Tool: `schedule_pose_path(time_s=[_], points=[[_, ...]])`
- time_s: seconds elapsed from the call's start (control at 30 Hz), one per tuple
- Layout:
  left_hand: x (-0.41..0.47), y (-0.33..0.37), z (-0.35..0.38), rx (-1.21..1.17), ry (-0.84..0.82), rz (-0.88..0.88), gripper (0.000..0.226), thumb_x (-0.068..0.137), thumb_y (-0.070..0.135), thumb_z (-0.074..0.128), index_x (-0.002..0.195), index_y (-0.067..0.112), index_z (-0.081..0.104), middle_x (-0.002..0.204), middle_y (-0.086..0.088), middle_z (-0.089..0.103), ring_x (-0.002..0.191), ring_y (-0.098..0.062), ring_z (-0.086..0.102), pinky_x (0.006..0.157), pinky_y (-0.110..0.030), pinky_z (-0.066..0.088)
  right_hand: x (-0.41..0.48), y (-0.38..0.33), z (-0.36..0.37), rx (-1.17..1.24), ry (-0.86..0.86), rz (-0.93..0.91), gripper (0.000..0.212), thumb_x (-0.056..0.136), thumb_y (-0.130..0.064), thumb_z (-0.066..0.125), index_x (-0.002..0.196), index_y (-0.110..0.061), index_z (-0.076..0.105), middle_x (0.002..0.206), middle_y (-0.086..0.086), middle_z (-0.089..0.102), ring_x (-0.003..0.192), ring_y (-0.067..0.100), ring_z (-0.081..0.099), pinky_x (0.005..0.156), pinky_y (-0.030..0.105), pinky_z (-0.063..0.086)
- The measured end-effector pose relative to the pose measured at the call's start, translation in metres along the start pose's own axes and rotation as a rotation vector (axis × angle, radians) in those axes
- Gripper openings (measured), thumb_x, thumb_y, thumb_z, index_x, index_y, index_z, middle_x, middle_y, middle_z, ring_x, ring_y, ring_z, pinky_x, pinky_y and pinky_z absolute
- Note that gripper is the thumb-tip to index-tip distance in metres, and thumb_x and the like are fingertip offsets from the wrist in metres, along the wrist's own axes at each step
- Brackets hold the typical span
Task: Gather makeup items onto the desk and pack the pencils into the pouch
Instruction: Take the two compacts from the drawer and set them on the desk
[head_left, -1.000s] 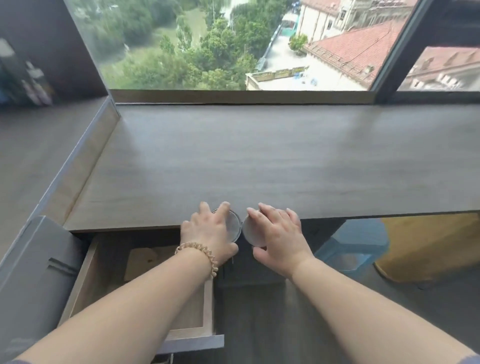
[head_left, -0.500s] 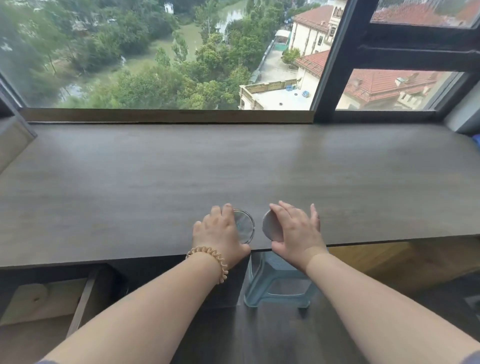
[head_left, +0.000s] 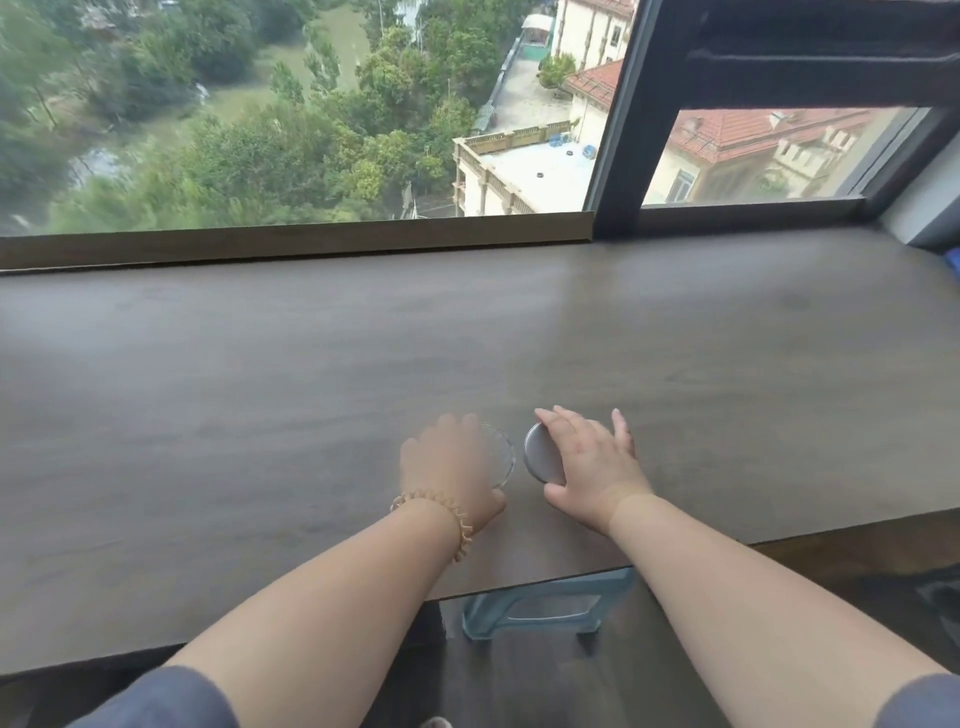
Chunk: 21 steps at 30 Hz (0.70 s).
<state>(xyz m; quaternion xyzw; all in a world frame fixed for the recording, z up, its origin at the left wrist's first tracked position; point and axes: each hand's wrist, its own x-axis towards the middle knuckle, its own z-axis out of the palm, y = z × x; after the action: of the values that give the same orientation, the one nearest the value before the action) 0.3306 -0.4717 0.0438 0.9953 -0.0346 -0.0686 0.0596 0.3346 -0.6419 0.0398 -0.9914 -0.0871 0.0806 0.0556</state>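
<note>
As I watch the head view, desk (head_left: 260, 389): dark wood, both hands apart near its front edge.
Left hand (head_left: 449, 467): blurred, curled round a clear round lid (head_left: 503, 457) low over the desk.
Right hand (head_left: 592, 467): pinches a grey round case (head_left: 540, 457), tilted above the desk.
Stool (head_left: 545, 608): blue, under the desk's front edge.

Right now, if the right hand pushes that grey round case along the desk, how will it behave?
Grey round case looks rigid and thin, so probably light. Its smooth face on the smooth desk suggests it slides easily. Right hand spans its rim; tipped on edge, it could roll toward the clear round case the left hand holds.
</note>
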Motion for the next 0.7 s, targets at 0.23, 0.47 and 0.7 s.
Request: schedule_pose_path(time_s=[0.23, 0.47, 0.7], points=[[0.03, 0.021, 0.015, 0.019, -0.059, -0.104, 0.075, 0.071, 0.052, 0.059, 0.133, 0.019, 0.032, 0.118, -0.003, 0.047, 0.108, -0.023, 0.051, 0.085, -0.036, 0.038, 0.036, 0.033, 0.011, 0.043, -0.04, -0.075, 0.085, 0.077, -0.031, 0.06, 0.148, -0.032, 0.013, 0.155, -0.005, 0.024, 0.137, 0.015, 0.029, 0.116, 0.046, -0.003], [0.038, 0.053, 0.03, -0.063, -0.08, -0.288, 0.086, 0.073, 0.052, 0.059, 0.143, 0.02, 0.022, 0.124, -0.002, 0.044, 0.114, -0.022, 0.047, 0.091, -0.037, 0.038, 0.049, 0.062, 0.023, 0.098, -0.072, -0.215, 0.086, 0.077, -0.037, 0.058, 0.148, -0.034, 0.01, 0.155, -0.005, 0.023, 0.138, 0.013, 0.027, 0.115, 0.041, 0.001], [0.028, 0.055, 0.038, -0.14, -0.013, -0.353, 0.098, 0.073, 0.057, 0.056, 0.149, 0.023, 0.004, 0.151, -0.001, 0.025, 0.132, -0.021, 0.031, 0.104, -0.04, 0.029, 0.046, 0.069, 0.033, 0.203, 0.034, -0.257, 0.087, 0.072, -0.055, 0.054, 0.147, -0.031, 0.019, 0.156, -0.001, 0.02, 0.143, 0.015, 0.019, 0.115, 0.04, 0.0]])
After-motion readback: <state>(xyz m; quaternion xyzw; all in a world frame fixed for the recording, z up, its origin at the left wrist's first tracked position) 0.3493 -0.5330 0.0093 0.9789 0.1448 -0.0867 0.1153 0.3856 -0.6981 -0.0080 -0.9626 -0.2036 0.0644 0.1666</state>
